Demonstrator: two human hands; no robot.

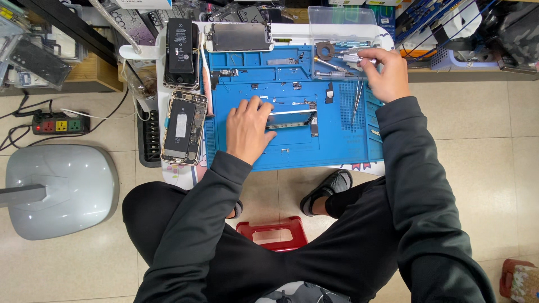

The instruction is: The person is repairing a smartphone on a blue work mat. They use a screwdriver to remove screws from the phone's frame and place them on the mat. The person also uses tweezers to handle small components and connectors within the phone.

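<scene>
Head view of phone repair at a low worktop [292, 31], read from the person outward. Nearest are the person's dark-clad legs, a sandalled foot [328, 193] and a red stool [273, 233] on the tiled floor. Above them a blue work mat [292, 154] covers the worktop. The left hand [247, 130] lies flat on the mat, fingers spread and pressing on the near end of a phone frame [292, 118]; the grip is a hold-down with the hand unclosed, not a clasp. The frame lies across the mat's middle, with small loose parts and screws scattered about it. The right hand [384, 72] reaches to the far right corner, its fingers closed around a silver screwdriver [351, 58] at the clear plastic parts tray [342, 33]; tweezers [357, 101] lie on the mat just below this hand. To the left of the mat an opened phone [184, 128] lies with its battery exposed, and beyond it a black battery [180, 53]. At the far edge rests a detached screen [238, 37]. A power strip [53, 123] and a grey lamp base [59, 191] sit on the floor to the left.

Step in hand, as judged: fetching a tool while the frame is kept steady. The next move calls for bringing the driver tip to a screw on the frame without shifting the loose parts.
</scene>
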